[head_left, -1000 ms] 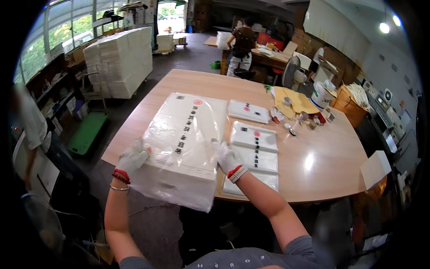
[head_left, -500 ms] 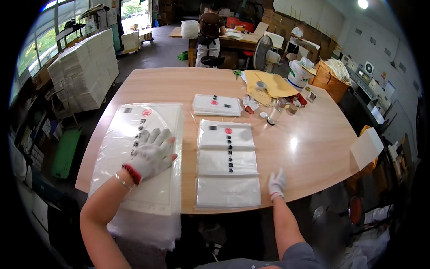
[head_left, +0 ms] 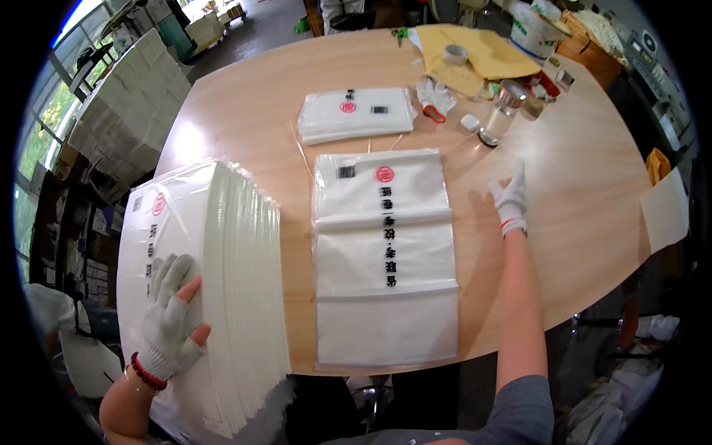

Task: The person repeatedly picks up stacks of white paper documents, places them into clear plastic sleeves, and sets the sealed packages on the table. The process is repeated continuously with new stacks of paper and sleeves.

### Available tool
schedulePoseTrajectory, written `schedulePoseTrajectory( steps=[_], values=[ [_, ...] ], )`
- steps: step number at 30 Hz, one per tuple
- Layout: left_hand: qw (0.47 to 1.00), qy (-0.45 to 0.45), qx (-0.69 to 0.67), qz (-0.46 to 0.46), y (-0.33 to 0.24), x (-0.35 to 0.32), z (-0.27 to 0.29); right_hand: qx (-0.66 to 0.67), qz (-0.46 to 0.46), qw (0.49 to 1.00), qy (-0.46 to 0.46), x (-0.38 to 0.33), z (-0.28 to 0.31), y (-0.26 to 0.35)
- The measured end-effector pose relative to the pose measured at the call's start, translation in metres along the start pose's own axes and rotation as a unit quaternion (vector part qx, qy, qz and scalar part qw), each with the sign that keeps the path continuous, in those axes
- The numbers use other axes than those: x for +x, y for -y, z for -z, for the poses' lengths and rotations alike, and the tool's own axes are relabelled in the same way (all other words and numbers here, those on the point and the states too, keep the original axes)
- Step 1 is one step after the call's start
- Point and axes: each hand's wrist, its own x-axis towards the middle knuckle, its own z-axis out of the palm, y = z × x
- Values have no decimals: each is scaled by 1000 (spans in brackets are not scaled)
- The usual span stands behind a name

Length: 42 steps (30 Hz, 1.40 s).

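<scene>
My left hand wears a white glove with thumb and index fingertip bare. It rests with fingers stretched out on a tall stack of white sheets in clear plastic bags at the left. My right hand, also in a white glove, is over the right side of the table with its fingers apart and nothing in them. Between my hands lies a flat pile of clear-over-white plastic bags, with fold creases, a red round mark and black print. Behind it sits a smaller folded bundle of such bags.
At the far right of the wooden table are a spare white glove, a clear jar, a tape roll, yellow paper and a white bucket. More stacked white packs stand on the floor at left.
My right hand has moved forward and away from the table's front edge. My left hand stays on the stack. The view has shifted closer, and the stack's layered right side now shows.
</scene>
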Motion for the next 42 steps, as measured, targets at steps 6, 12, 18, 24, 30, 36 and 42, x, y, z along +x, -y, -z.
schedulePoseTrajectory(
  steps=[6, 12, 18, 24, 30, 36, 42],
  values=[
    [1000, 18, 3, 21, 7, -13, 0, 27, -80, 996, 3, 70, -45, 14],
    [989, 64, -95, 94, 20, -25, -6, 133, 36, 986, -96, 125, -100, -46],
    [931, 33, -340, 125, 12, -22, -21, 145, -23, 989, -33, 142, -99, -49],
    [985, 58, -147, 74, 19, -25, -8, 219, -60, 972, 64, 153, -118, -76],
    [998, 17, 11, -56, 12, -8, -2, 315, -88, 942, 79, 102, -86, -74],
    [998, -21, 24, -62, -11, -1, 8, 85, 23, 995, 56, -2, -36, -65],
    [997, -64, 0, -44, -14, -12, 5, 169, 19, 984, 53, -126, 74, 2]
  ],
)
